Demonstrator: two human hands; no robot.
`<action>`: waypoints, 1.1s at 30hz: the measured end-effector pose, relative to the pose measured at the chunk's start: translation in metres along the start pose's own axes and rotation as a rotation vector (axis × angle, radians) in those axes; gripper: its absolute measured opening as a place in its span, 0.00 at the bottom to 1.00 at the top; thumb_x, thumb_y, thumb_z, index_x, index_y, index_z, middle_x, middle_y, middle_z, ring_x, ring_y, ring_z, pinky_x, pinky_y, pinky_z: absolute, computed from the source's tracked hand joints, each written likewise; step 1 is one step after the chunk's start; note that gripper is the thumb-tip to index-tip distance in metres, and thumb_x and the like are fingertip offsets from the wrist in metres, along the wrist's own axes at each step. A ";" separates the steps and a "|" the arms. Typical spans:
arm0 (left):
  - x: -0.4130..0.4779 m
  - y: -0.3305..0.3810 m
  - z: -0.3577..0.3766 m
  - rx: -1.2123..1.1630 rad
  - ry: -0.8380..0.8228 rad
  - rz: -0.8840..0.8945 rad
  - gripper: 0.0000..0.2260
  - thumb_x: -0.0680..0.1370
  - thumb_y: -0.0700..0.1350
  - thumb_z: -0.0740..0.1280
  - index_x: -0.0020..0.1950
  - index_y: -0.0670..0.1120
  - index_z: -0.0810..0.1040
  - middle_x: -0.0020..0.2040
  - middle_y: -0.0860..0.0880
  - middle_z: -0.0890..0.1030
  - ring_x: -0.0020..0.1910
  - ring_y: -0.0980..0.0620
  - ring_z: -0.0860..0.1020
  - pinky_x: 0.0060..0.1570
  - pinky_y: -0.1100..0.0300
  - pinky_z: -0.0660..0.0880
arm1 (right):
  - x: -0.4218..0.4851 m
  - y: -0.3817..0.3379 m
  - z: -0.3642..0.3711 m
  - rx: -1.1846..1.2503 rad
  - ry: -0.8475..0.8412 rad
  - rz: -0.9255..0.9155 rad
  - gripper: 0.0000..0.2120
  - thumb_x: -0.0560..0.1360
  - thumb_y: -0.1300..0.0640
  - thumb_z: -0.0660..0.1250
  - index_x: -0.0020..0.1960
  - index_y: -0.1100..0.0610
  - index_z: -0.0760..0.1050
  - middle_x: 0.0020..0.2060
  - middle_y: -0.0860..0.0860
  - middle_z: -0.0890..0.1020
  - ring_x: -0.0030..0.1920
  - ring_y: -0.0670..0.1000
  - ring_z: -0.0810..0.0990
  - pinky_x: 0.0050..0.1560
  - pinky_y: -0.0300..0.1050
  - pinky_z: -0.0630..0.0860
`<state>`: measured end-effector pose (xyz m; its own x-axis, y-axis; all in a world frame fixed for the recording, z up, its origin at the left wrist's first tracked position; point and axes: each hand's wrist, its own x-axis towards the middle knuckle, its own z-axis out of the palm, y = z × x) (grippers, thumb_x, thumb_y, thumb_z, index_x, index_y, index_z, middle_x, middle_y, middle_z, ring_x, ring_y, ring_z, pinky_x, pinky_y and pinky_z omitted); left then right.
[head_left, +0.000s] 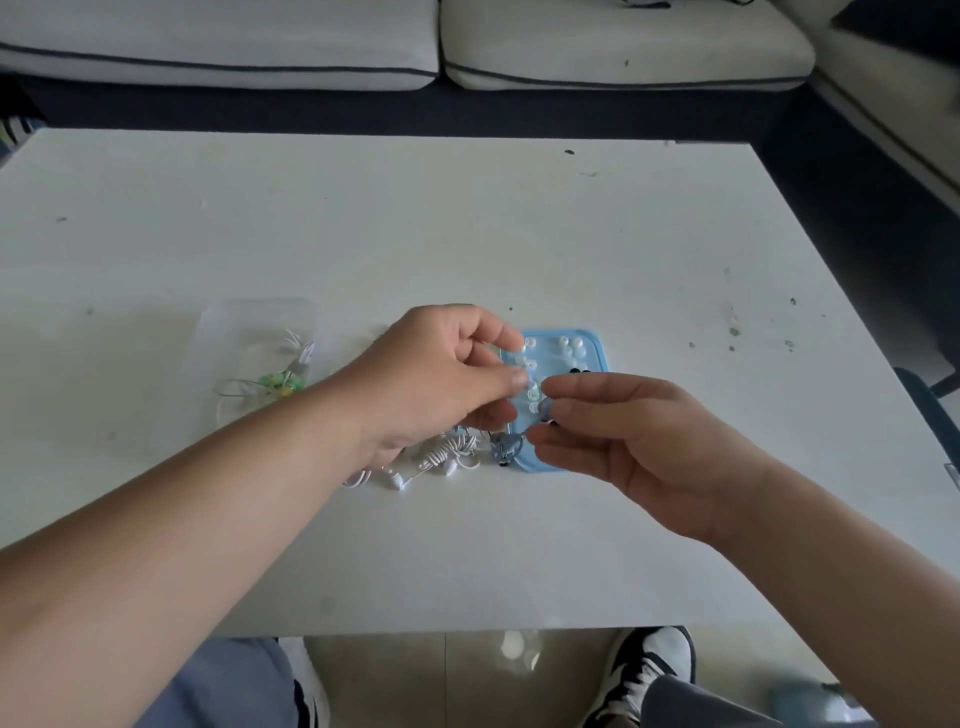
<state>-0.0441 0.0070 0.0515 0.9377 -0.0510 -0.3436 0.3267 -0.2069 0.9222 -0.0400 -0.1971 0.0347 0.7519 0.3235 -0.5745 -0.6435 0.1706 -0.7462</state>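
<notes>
A light blue tray (592, 345) lies on the white table (467, 218), holding several small clear silicone ear tips (569, 344). Above its near half, my right hand (639, 441) pinches a small grey earbud (545, 408) between thumb and fingers. My left hand (441, 379) hovers just left of it, its thumb and forefinger pinched together by the earbud; what they hold is too small to make out. A grey and black earbud piece (504, 448) lies at the tray's near left corner. White coiled earphones (441, 457) lie below my left hand.
A clear plastic bag (249, 358) with green earphones (280, 383) lies at the left. Sofa cushions (623, 47) stand beyond the table's far edge. My knees and shoes (644, 670) show below the near edge.
</notes>
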 end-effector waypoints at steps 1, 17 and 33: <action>0.001 0.001 0.000 -0.036 0.004 -0.006 0.09 0.78 0.36 0.73 0.57 0.42 0.82 0.41 0.44 0.84 0.37 0.49 0.85 0.41 0.58 0.84 | 0.001 -0.001 0.001 -0.008 0.008 -0.020 0.10 0.76 0.71 0.69 0.57 0.68 0.81 0.47 0.61 0.84 0.46 0.58 0.87 0.46 0.46 0.85; -0.001 -0.001 -0.004 -0.091 0.049 0.044 0.06 0.79 0.36 0.72 0.55 0.43 0.83 0.45 0.45 0.88 0.44 0.50 0.88 0.47 0.62 0.83 | 0.004 -0.001 0.012 -0.017 -0.020 -0.055 0.03 0.75 0.66 0.72 0.46 0.65 0.85 0.42 0.60 0.85 0.41 0.54 0.86 0.43 0.42 0.83; 0.005 -0.009 0.018 0.025 0.022 0.146 0.05 0.82 0.43 0.69 0.53 0.53 0.83 0.43 0.52 0.87 0.41 0.56 0.82 0.47 0.58 0.77 | 0.005 -0.001 0.012 -0.149 0.061 -0.122 0.13 0.68 0.58 0.78 0.46 0.66 0.83 0.38 0.60 0.84 0.35 0.54 0.83 0.38 0.42 0.82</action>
<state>-0.0444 -0.0089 0.0383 0.9776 -0.0606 -0.2015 0.1835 -0.2231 0.9574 -0.0374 -0.1849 0.0371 0.8329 0.2515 -0.4929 -0.5225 0.0641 -0.8502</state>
